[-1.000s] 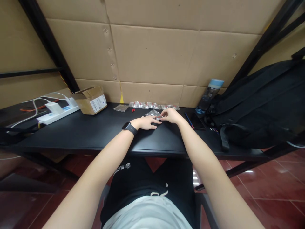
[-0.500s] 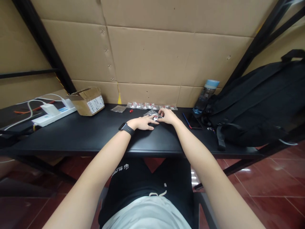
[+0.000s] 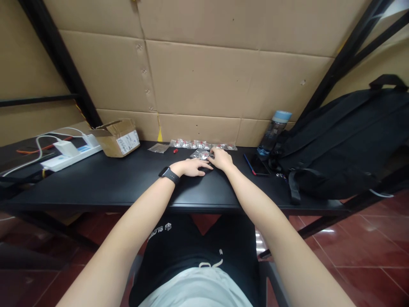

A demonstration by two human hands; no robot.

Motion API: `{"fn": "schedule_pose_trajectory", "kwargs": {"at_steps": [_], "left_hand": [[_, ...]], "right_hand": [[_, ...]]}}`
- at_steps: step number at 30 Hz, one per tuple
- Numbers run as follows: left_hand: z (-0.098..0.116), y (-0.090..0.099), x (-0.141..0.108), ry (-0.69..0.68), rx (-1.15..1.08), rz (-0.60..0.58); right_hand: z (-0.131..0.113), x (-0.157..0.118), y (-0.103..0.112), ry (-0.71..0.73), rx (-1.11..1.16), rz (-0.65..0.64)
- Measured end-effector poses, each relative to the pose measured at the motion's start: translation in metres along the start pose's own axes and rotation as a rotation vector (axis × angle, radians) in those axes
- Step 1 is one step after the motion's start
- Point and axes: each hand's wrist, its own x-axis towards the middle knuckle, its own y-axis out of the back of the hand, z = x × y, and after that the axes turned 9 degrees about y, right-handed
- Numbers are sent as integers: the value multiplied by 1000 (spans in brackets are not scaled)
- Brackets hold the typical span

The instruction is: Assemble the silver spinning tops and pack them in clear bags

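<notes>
A small clear plastic bag (image 3: pixel 201 154) with a shiny, partly red item inside lies on the black desk. My right hand (image 3: pixel 222 159) is closed at the bag's right side, its thumb and fingertips pinching that edge. On the near side of the bag, my left hand (image 3: pixel 192 167) rests low over the desk with its fingers stretched out, holding nothing. A black watch is on the left wrist. Behind the hands, several similar clear bags (image 3: pixel 198 145) with shiny and red contents stand in a row along the cardboard wall.
Left of the row lie a flat clear bag (image 3: pixel 159 148) and a small red piece (image 3: pixel 175 151). Farther left are an open cardboard box (image 3: pixel 110 143) and a white power strip (image 3: pixel 75 158). A pen (image 3: pixel 249 164), phone (image 3: pixel 260 165), bottle (image 3: pixel 273 133) and black backpack (image 3: pixel 345 145) occupy the right.
My right hand has shifted slightly left with the bag. The fingers of my left hand, over the bag's near part before, now lie nearer the desk's front. The camera view has tilted slightly.
</notes>
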Motion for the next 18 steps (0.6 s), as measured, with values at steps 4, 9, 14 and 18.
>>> {"fn": "schedule_pose_trajectory", "kwargs": {"at_steps": [4,9,14,18], "left_hand": [[5,0,-1,30,42,10],[12,3,-7,-61,-48,41],[10,8,-10,-42,-127,7],[10,8,-8,-55,-118,30]], "right_hand": [[5,-2,3,24,51,-8],[7,-6,10,25,104,-29],[2,-10,11,95,80,42],[-4,-9,6,137,-18,84]]}}
